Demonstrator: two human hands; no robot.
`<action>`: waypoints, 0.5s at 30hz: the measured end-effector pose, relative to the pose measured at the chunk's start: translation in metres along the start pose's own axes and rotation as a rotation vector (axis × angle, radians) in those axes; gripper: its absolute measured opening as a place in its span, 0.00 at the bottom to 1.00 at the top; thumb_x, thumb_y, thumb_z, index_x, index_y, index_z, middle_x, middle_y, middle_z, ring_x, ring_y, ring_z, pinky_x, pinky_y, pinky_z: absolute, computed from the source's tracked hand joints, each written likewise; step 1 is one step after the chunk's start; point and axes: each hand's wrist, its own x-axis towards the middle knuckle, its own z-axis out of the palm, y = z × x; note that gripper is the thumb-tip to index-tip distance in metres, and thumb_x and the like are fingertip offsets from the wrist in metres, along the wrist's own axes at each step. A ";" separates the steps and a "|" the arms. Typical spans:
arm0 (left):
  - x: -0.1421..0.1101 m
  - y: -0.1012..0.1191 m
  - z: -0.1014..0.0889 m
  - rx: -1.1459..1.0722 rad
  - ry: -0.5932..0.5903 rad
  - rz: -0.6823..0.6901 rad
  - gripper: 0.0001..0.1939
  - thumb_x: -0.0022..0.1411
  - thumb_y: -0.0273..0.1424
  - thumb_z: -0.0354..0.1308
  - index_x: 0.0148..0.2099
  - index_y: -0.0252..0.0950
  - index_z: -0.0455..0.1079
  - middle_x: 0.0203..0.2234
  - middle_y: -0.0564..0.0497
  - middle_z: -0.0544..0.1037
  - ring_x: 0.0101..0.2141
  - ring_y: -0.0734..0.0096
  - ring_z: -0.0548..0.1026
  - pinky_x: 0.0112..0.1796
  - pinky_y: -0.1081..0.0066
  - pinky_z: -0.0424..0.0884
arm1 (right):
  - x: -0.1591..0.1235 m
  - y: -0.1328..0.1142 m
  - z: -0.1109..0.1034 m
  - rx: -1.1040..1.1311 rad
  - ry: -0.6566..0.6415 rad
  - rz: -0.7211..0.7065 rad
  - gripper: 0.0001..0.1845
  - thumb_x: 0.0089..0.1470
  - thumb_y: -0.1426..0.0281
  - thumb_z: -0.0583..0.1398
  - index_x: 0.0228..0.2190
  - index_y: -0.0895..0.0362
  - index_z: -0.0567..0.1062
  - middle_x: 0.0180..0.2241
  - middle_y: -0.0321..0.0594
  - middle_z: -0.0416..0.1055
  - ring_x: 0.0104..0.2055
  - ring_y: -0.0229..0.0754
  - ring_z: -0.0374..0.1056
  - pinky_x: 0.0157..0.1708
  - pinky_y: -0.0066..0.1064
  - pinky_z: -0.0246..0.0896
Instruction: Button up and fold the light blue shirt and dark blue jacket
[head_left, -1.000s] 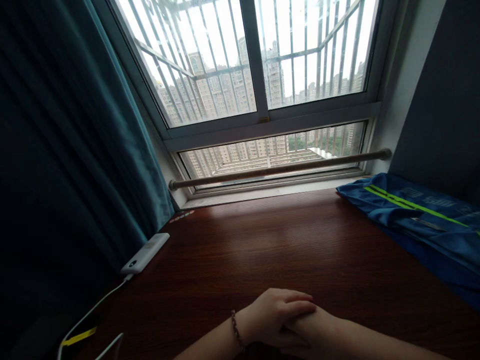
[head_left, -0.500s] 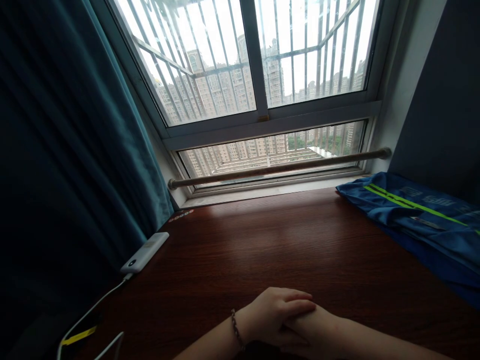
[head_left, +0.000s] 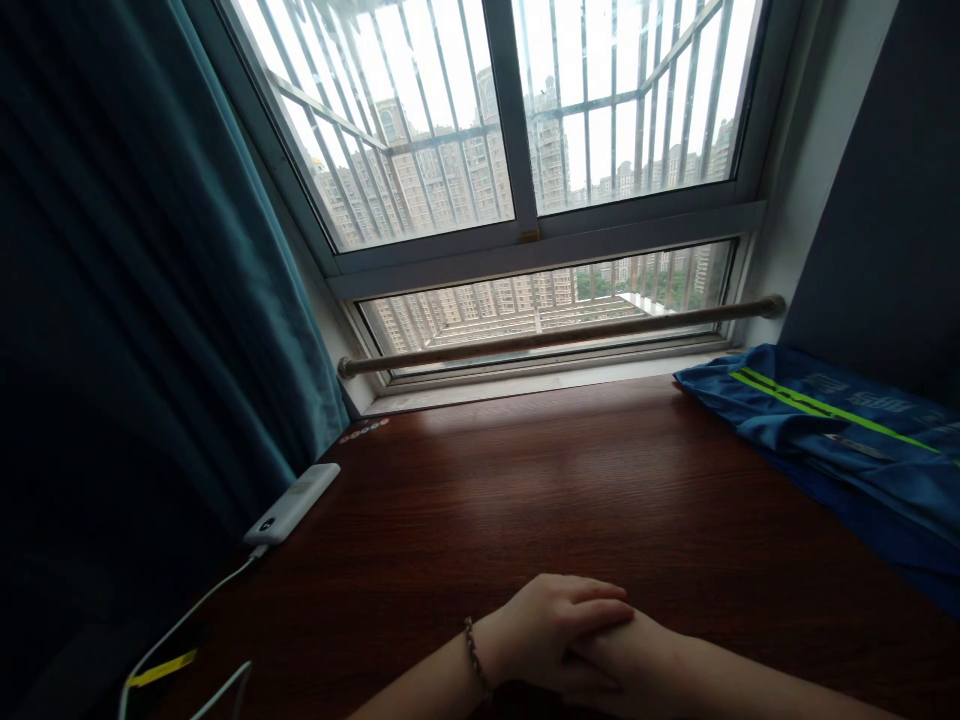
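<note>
My left hand [head_left: 551, 620] lies across the back of my right hand [head_left: 600, 660] at the bottom middle of the view, over the dark reddish-brown wooden tabletop [head_left: 540, 490]. A braided bracelet [head_left: 473, 650] circles my left wrist. The left fingers are stretched flat over the right hand near its wrist and hold no object. Most of the right hand's fingers are covered by the left hand and lost in shadow, so their pose is unclear. Both forearms come in from the bottom edge.
A white power bank [head_left: 296, 505] with a white cable [head_left: 191, 608] lies left, by the blue-green curtain [head_left: 247, 300]. A yellow strip [head_left: 163, 669] is near the cable. Folded blue cloth [head_left: 817, 430] with a lime stripe lies right. A rail [head_left: 555, 338] crosses before the barred window [head_left: 525, 240].
My hands keep the same pose, one over the other. The whole view has shifted very slightly; nothing on the table has moved.
</note>
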 end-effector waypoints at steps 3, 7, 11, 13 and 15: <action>0.000 0.001 -0.001 -0.003 0.005 0.005 0.30 0.55 0.46 0.49 0.57 0.40 0.53 0.52 0.46 0.64 0.49 0.63 0.65 0.48 0.69 0.63 | 0.000 0.001 0.001 0.001 0.003 0.011 0.26 0.50 0.62 0.54 0.50 0.55 0.62 0.49 0.41 0.64 0.49 0.45 0.60 0.51 0.32 0.54; 0.001 0.002 -0.001 -0.037 0.016 -0.015 0.31 0.54 0.43 0.52 0.58 0.40 0.51 0.52 0.46 0.64 0.49 0.63 0.65 0.48 0.69 0.63 | 0.000 -0.001 -0.010 0.015 -0.072 -0.033 0.27 0.49 0.62 0.55 0.51 0.55 0.62 0.49 0.42 0.64 0.49 0.46 0.60 0.50 0.32 0.55; 0.000 -0.001 0.004 -0.052 0.115 -0.125 0.35 0.54 0.34 0.53 0.61 0.39 0.43 0.54 0.46 0.61 0.52 0.64 0.62 0.51 0.67 0.61 | -0.003 0.002 -0.045 0.087 -0.114 -0.054 0.23 0.46 0.67 0.59 0.46 0.54 0.68 0.44 0.38 0.68 0.45 0.43 0.64 0.45 0.30 0.58; -0.001 -0.004 0.007 -0.042 0.194 -0.226 0.36 0.55 0.32 0.53 0.62 0.38 0.39 0.56 0.45 0.58 0.54 0.64 0.59 0.52 0.65 0.59 | -0.010 0.013 -0.075 0.105 -0.066 -0.015 0.19 0.46 0.68 0.59 0.43 0.54 0.70 0.42 0.38 0.70 0.43 0.42 0.65 0.44 0.30 0.59; -0.002 -0.005 0.008 -0.044 0.232 -0.320 0.37 0.55 0.33 0.53 0.62 0.37 0.38 0.57 0.45 0.56 0.55 0.64 0.57 0.54 0.64 0.58 | -0.022 0.032 -0.111 0.075 0.121 0.132 0.18 0.48 0.66 0.58 0.43 0.55 0.71 0.41 0.40 0.71 0.42 0.43 0.66 0.43 0.31 0.60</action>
